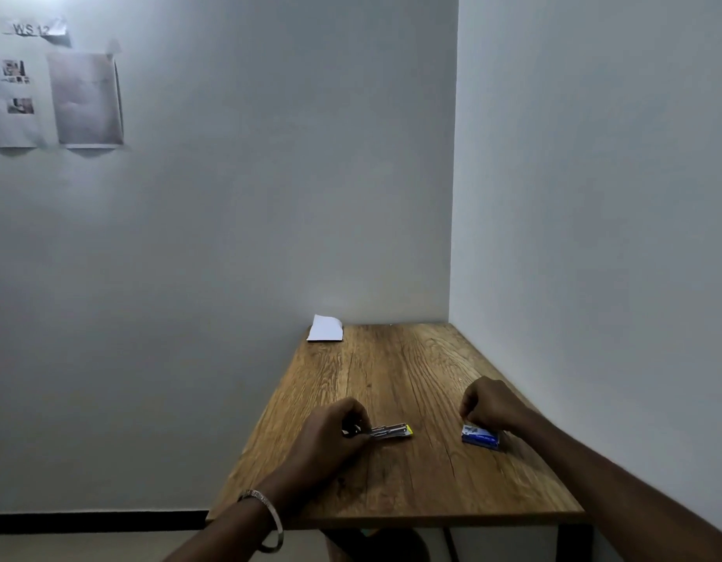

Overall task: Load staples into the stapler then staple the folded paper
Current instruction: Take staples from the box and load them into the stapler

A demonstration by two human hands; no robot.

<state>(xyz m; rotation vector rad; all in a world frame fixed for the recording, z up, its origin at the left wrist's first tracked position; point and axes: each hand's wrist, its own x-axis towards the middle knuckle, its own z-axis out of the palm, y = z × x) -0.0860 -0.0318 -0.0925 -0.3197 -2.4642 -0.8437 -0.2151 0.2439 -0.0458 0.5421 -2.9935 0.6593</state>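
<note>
Apparently the loading step is only beginning: the left hand (335, 429) has its fingers curled around the back end of the stapler (389, 431), which lies flat on the wooden table (391, 379), and the right hand (491, 403) is curled over the blue staple box (480, 436) and touches its top edge, though I cannot tell if it really pinches the box or a strip of staples. The folded paper (325, 328) waits untouched at the far left corner, well apart from both hands. Next, I think, the stapler must be opened and a strip taken from the box and laid straight in the channel.
</note>
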